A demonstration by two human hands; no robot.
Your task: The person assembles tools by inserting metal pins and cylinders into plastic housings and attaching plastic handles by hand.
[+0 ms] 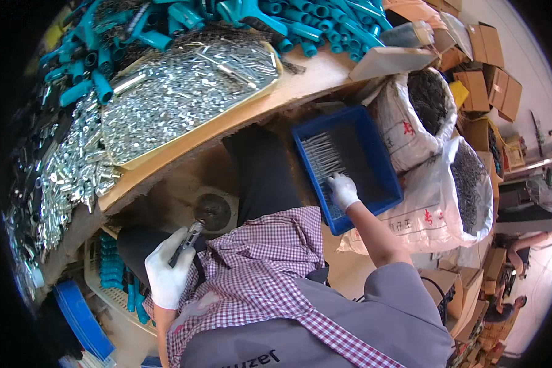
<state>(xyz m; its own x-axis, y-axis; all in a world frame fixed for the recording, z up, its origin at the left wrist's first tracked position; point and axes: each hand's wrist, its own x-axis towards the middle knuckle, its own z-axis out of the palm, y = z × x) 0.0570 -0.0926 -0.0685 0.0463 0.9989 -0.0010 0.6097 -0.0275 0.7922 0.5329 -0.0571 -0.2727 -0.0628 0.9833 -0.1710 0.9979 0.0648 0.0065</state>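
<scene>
My left hand, in a white glove, is closed around a short tool or fitting with a shiny metal body and a dark part. Its exact kind does not show. It is held upright over my lap, beside a round dark opening. Reaching out to the right, my white-gloved right hand is inside a blue plastic bin. Its fingers are drawn together against a row of thin metal rods; what lies between the fingertips is hidden.
A tray of small metal pieces covers the bench, with teal plastic handles heaped behind. White sacks of dark parts stand right of the bin. At lower left is a basket of teal parts. Cardboard boxes are stacked far right.
</scene>
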